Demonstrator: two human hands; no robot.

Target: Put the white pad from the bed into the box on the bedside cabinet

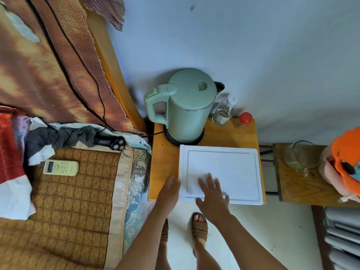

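A shallow white box (pixel 243 152) lies on the front half of the wooden bedside cabinet (pixel 165 152). In its near-left part a white pad (pixel 194 172) shows faintly; it is hard to tell from the white of the box. My right hand (pixel 212 195) rests flat on that spot, fingers spread, holding nothing that I can see. My left hand (pixel 169 191) lies with straight fingers against the box's left side. The bed (pixel 78 191) with its woven mat is to the left.
A green kettle (pixel 185 106) stands on the cabinet behind the box, with a clear bottle (pixel 224 112) and a red-capped jar (pixel 243 119) beside it. A remote (pixel 60 167) and a shaver (pixel 116 143) lie on the bed. A glass (pixel 301 156) stands on the table at right.
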